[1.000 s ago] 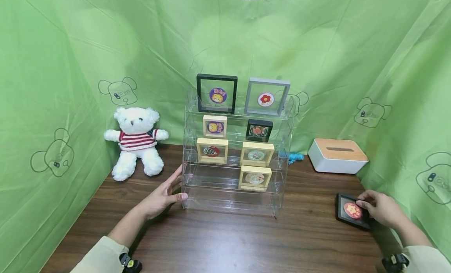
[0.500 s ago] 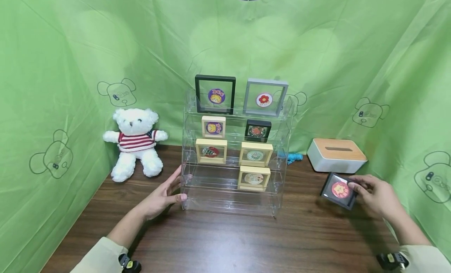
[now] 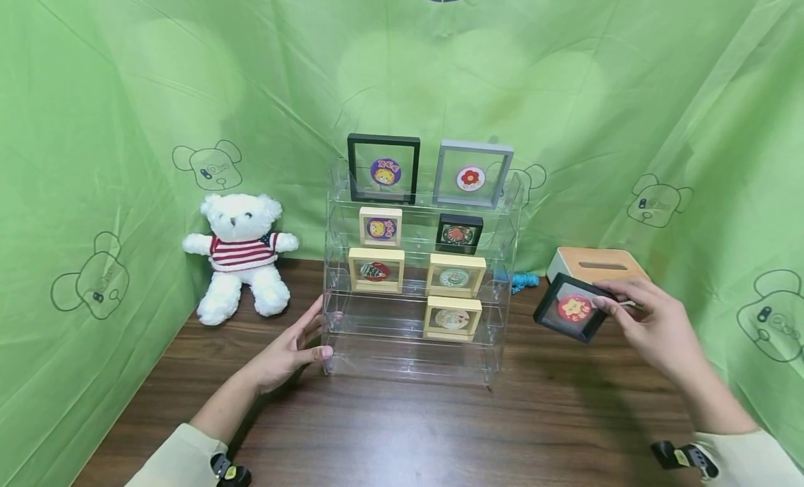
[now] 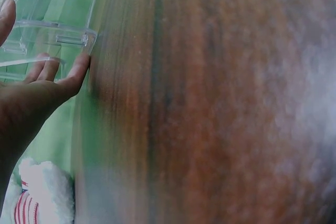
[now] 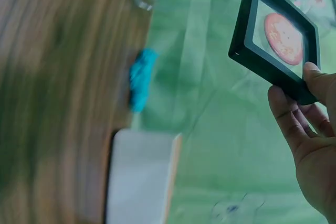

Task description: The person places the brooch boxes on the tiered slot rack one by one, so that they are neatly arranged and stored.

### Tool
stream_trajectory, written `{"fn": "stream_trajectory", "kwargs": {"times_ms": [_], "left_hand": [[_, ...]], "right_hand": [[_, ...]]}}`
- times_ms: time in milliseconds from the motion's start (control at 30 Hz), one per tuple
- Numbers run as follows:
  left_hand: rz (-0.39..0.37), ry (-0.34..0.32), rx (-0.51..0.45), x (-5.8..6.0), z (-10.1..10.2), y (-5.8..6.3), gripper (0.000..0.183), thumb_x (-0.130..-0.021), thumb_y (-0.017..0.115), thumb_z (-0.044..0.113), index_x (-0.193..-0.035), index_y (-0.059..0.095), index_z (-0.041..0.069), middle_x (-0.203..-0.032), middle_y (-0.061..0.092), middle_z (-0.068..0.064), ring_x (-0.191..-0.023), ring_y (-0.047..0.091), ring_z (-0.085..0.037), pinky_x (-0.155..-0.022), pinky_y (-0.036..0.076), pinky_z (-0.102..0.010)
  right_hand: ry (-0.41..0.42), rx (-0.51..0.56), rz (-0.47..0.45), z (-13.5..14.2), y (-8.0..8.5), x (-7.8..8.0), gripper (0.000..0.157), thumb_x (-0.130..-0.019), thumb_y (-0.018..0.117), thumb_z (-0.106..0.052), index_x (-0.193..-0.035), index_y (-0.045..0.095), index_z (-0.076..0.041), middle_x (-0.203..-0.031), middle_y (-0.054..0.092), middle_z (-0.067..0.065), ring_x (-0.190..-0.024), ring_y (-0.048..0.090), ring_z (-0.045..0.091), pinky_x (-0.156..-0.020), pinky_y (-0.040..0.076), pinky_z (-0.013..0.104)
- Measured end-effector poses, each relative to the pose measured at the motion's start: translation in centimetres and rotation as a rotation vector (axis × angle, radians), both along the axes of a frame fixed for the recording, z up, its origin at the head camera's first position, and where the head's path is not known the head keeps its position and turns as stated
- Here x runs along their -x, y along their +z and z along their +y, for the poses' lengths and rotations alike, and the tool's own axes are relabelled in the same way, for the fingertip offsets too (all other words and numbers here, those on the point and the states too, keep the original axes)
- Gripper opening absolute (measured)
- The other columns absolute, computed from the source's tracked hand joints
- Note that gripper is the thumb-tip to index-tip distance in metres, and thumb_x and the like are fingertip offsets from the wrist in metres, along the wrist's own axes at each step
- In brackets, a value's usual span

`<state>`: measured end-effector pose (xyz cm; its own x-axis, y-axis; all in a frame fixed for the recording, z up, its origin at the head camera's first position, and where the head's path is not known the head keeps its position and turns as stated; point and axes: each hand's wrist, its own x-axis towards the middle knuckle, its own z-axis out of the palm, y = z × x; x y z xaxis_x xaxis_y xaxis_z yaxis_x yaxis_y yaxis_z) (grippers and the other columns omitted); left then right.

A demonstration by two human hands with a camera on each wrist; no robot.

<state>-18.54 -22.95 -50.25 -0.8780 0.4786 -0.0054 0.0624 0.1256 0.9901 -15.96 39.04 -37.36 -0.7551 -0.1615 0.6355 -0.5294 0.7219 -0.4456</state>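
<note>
My right hand [image 3: 653, 319] pinches a black square display frame [image 3: 573, 308] by its right edge, thumb in front, held above the table. Inside the frame is a round red badge with a yellow star; the right wrist view shows the same black frame [image 5: 244, 40] tilted. My left hand [image 3: 285, 354] rests with fairly straight fingers against the left side of a clear acrylic tiered rack [image 3: 402, 365]. On its tiers stand a large black frame [image 3: 352, 169], a grey frame [image 3: 440, 173], a small black frame [image 3: 460, 249] and several light wooden frames [image 3: 455, 301].
A white teddy bear [image 3: 241, 218] in a striped sweater sits left of the rack. Behind my right hand is a white tissue box [image 3: 568, 262] with a wooden lid. A blue bundle [image 3: 525, 282] lies right of the rack. Green cloth [image 3: 402, 68] surrounds the wooden table [image 3: 377, 431].
My right hand has lifted the black frame off the table and carried it up and left toward the rack, tilting it more upright. My left hand stays at the rack's side.
</note>
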Motion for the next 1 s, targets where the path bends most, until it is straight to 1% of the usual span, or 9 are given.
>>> {"fn": "stream_trajectory", "kwargs": {"times_ms": [133,267,400,500,567,667,833,933,1000], "left_hand": [[-0.006,0.000,-0.015,0.0,0.0,0.0,0.106,-0.106,0.074,0.013,-0.178,0.000,0.040,-0.185,0.000,-0.028,-0.168,0.006,-0.060,-0.131,0.019,-0.074],[-0.002,-0.003,-0.018,0.0,0.0,-0.1,0.106,-0.107,0.074,0.014,-0.178,0.000,0.040,-0.184,0.002,-0.031,-0.167,0.007,-0.061,-0.130,0.019,-0.075],[-0.002,-0.001,-0.023,0.0,0.0,-0.1,0.107,-0.106,0.074,0.013,-0.178,0.000,0.040,-0.183,0.004,-0.032,-0.168,0.008,-0.060,-0.130,0.020,-0.074],[-0.007,0.003,-0.022,0.0,0.0,-0.1,0.107,-0.106,0.074,0.013,-0.179,0.000,0.040,-0.183,0.005,-0.032,-0.168,0.008,-0.060,-0.130,0.020,-0.073],[-0.008,0.004,-0.015,0.0,0.0,-0.1,0.107,-0.106,0.074,0.013,-0.179,0.000,0.039,-0.183,0.004,-0.033,-0.167,0.007,-0.061,-0.130,0.019,-0.074],[-0.015,0.007,-0.012,-0.1,-0.1,-0.1,0.107,-0.107,0.074,0.014,-0.179,-0.001,0.038,-0.182,0.002,-0.034,-0.167,0.006,-0.062,-0.130,0.018,-0.075],[-0.026,0.010,-0.012,0.0,-0.1,-0.2,0.107,-0.106,0.074,0.014,-0.179,-0.001,0.037,-0.182,0.003,-0.034,-0.167,0.006,-0.062,-0.130,0.018,-0.074],[-0.025,0.008,-0.009,0.1,-0.1,-0.2,0.107,-0.106,0.074,0.013,-0.179,-0.001,0.038,-0.182,0.006,-0.034,-0.167,0.007,-0.061,-0.130,0.020,-0.073],[-0.023,0.007,-0.013,0.1,-0.1,-0.2,0.107,-0.107,0.074,0.013,-0.179,-0.001,0.039,-0.182,0.006,-0.034,-0.167,0.007,-0.061,-0.130,0.020,-0.074]], "right_hand": [[0.066,0.020,0.038,-2.4,1.4,-0.2,0.052,-0.082,0.080,0.028,-0.124,0.082,-0.002,-0.119,0.073,-0.010,-0.104,0.065,-0.009,-0.083,0.055,0.003],[0.140,0.036,0.065,-4.9,2.5,-0.3,0.054,-0.079,0.080,0.031,-0.123,0.082,0.000,-0.115,0.073,-0.004,-0.105,0.066,-0.005,-0.083,0.057,0.006],[0.199,0.063,0.058,-7.7,3.4,-0.2,0.051,-0.079,0.082,0.029,-0.121,0.082,0.000,-0.109,0.074,0.002,-0.103,0.067,-0.003,-0.087,0.059,0.009],[0.210,0.055,0.044,-9.9,3.9,-0.1,0.048,-0.082,0.085,0.022,-0.121,0.083,-0.005,-0.108,0.075,0.003,-0.098,0.067,-0.003,-0.087,0.058,0.008],[0.222,0.045,0.043,-11.4,4.1,0.2,0.046,-0.083,0.087,0.017,-0.121,0.084,-0.008,-0.108,0.076,0.003,-0.093,0.066,-0.002,-0.083,0.058,0.007],[0.254,0.031,0.039,-13.6,4.2,0.7,0.042,-0.086,0.088,0.011,-0.122,0.084,-0.011,-0.110,0.077,0.000,-0.093,0.067,0.000,-0.079,0.058,0.010],[0.385,0.068,0.027,-17.3,4.0,1.5,0.039,-0.087,0.087,0.011,-0.121,0.084,-0.008,-0.110,0.077,0.004,-0.096,0.072,0.006,-0.080,0.064,0.017],[0.437,0.064,0.051,-19.4,3.8,1.9,0.037,-0.088,0.087,0.009,-0.120,0.085,-0.009,-0.109,0.077,0.005,-0.088,0.070,0.009,-0.072,0.060,0.017],[0.443,0.034,0.086,-20.7,3.6,2.2,0.035,-0.089,0.088,0.006,-0.119,0.086,-0.011,-0.107,0.077,0.004,-0.083,0.067,0.009,-0.066,0.056,0.019]]}}
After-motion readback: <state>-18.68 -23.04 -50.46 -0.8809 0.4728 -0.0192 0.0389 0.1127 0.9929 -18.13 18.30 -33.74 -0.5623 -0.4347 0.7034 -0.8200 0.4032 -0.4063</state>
